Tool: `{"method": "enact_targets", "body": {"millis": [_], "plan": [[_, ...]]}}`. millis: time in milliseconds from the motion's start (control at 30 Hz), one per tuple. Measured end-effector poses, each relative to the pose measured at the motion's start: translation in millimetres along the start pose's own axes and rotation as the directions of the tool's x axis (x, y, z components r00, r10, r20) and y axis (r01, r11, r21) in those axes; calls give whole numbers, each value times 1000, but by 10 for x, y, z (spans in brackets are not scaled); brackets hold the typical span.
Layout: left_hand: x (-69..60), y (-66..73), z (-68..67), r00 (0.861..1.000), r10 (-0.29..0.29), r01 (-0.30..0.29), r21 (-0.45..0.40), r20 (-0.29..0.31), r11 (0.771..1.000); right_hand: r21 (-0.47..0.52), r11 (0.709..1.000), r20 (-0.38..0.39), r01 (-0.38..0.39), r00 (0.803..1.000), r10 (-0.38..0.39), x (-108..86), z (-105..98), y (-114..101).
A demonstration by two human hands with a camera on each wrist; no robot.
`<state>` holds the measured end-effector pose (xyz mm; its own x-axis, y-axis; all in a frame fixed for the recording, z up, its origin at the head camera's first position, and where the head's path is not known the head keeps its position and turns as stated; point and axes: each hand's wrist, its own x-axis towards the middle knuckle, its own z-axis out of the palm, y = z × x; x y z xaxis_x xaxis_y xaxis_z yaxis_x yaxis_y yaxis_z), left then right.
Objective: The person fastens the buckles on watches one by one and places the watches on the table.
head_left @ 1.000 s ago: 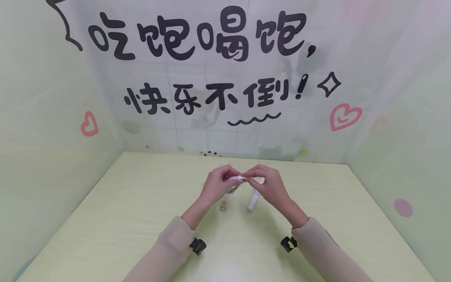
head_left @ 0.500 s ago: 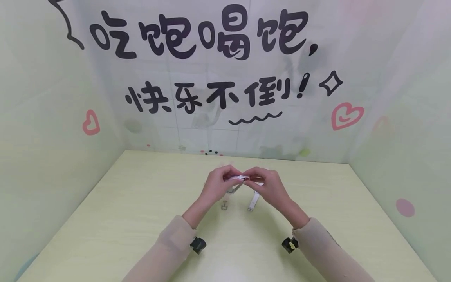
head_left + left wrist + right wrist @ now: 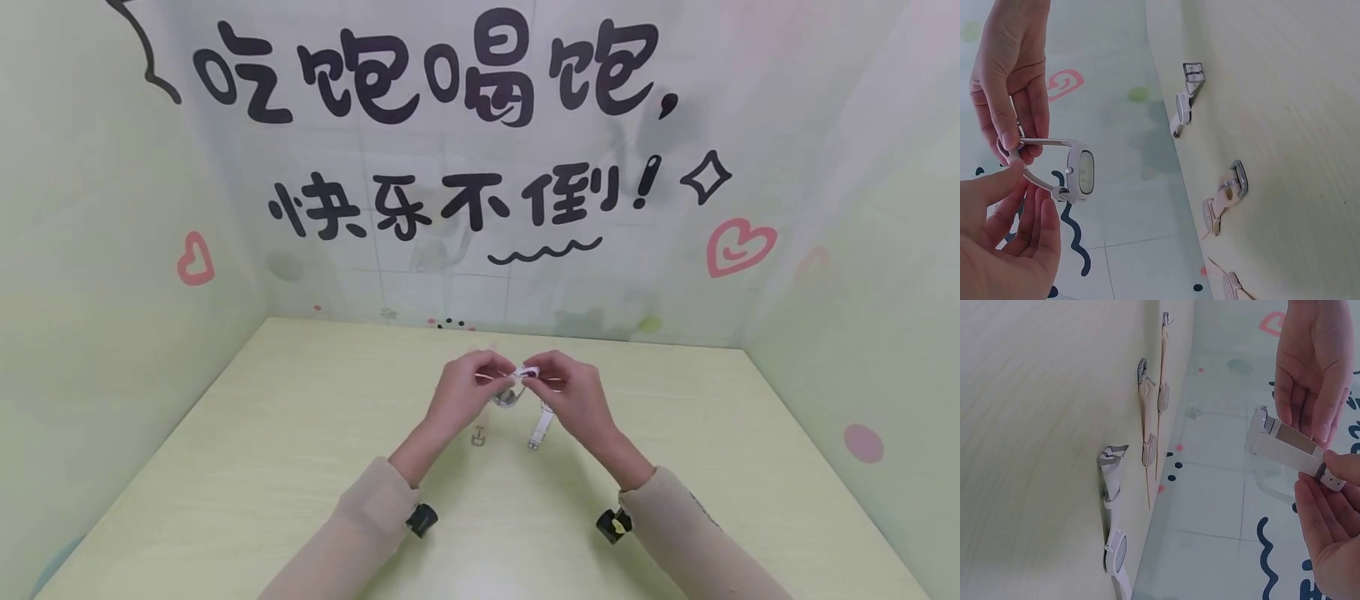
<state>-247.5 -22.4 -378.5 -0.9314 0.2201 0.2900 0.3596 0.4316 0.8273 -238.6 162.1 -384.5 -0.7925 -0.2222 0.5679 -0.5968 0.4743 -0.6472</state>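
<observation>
A black device (image 3: 422, 521) sits at the cuff of the beige left sleeve (image 3: 371, 508), with the left hand (image 3: 461, 390) at one o'clock from it, pinching the strap of a white wristwatch with a rounded case (image 3: 1080, 169). Two pale pinkish wristwatches with metal buckles (image 3: 1149, 450) (image 3: 1164, 398) lie on the pale yellow counter (image 3: 472, 533); one buckle shows at six o'clock from the left hand. The held watch is raised above the counter, at three o'clock from the left hand, its strap bent into a loop. A second white wristwatch (image 3: 540, 428) lies on the counter around seven o'clock from the right hand (image 3: 573, 390), which grasps the held watch's strap, the punched strap end showing between thumb and fingers.
</observation>
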Motion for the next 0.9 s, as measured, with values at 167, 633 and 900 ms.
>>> {"method": "enact_targets", "body": {"millis": [167, 633, 900], "plan": [[-38, 36, 0, 999, 28, -22, 136, -41, 990, -9, 999, -21, 39, 999, -39, -10, 8, -4], [37, -43, -46, 987, -119, 122, -16, 107, 992, -68, 994, -6, 89, 996, -90, -41, 31, -7], [69, -111, -44, 956, -233, 267, -201, 178, 943, -105, 988, 22, 114, 993, -112, -37, 29, -21]]}}
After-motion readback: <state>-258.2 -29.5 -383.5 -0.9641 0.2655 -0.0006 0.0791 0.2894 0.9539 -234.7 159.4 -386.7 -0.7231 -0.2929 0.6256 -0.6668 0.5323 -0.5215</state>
